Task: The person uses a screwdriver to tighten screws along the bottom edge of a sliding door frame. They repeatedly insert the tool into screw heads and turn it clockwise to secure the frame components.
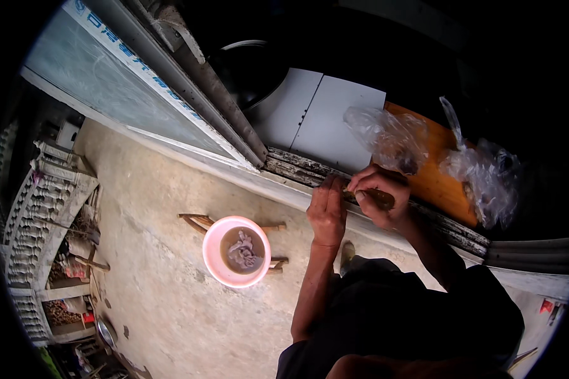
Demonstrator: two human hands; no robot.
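At the weathered window track (297, 165) my two hands are side by side, close together. My right hand (392, 189) is curled round a brown, rounded, handle-like thing (382, 199); its far end is hidden, so I cannot tell its kind. The fingers of my left hand (328, 211) are bent and pressed together over the track's near edge, beside the right fingertips. What lies under them, if anything, does not show. Just beyond the hands, a crumpled clear plastic bag (392, 136) with something dark in it rests across a white panel (341, 114) and an orange-brown wooden board (433, 180).
Another clear plastic bag (487, 180) sits at the right of the board. A sliding glass pane (133, 95) stands at the left. Below, a pink basin (210, 262) holds murky water and a greyish cloth (245, 251), on a wooden stool (196, 221). A balustrade (38, 221) runs along the far left.
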